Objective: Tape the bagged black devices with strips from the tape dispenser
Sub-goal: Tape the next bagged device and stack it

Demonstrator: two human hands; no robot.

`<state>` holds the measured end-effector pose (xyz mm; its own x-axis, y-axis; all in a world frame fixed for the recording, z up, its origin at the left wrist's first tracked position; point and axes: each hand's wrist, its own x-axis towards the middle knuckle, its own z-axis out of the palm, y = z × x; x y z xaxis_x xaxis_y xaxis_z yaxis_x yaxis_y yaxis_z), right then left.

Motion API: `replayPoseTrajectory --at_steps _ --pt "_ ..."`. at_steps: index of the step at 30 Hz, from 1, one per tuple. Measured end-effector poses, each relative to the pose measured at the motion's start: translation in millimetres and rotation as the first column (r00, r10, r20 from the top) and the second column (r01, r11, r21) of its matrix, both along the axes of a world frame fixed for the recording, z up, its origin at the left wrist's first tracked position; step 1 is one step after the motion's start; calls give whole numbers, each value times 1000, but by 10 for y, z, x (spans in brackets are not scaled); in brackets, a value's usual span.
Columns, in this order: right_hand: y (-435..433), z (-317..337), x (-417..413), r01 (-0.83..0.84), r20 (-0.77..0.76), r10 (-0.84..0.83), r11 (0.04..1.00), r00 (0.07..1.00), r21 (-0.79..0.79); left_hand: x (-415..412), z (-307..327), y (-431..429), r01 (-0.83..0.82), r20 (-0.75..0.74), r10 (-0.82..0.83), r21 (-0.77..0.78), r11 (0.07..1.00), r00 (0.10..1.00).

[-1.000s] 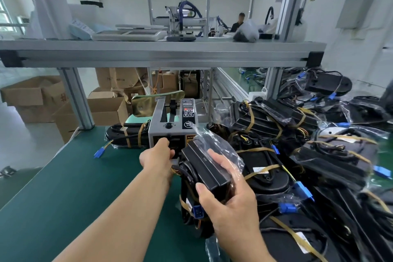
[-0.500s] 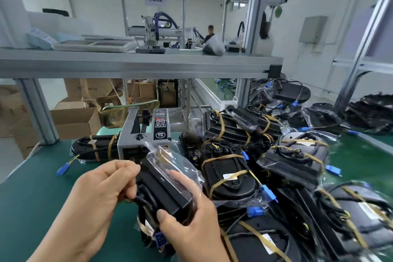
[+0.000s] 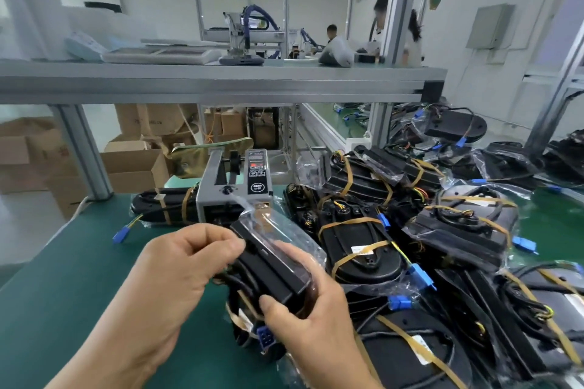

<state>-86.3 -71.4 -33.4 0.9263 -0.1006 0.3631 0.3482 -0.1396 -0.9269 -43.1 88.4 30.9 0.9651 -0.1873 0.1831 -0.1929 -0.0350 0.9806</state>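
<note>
Head camera: my right hand (image 3: 305,324) grips the bagged black device (image 3: 271,265) from below, thumb on its near end, holding it tilted above the green desk (image 3: 63,278) near the front edge. My left hand (image 3: 177,265) has its fingers curled, pinching the device's upper left side; whether tape sits between them I cannot tell. Just behind stands the tape dispenser (image 3: 234,189), toward the back edge. Taped devices (image 3: 363,249) pile along the right side.
</note>
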Motion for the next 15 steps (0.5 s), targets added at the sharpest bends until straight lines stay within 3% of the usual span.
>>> replayPoseTrajectory --at_steps 15 --pt "74 -6 -26 -21 3 20 999 1000 27 42 37 -131 -72 -77 89 211 975 993"
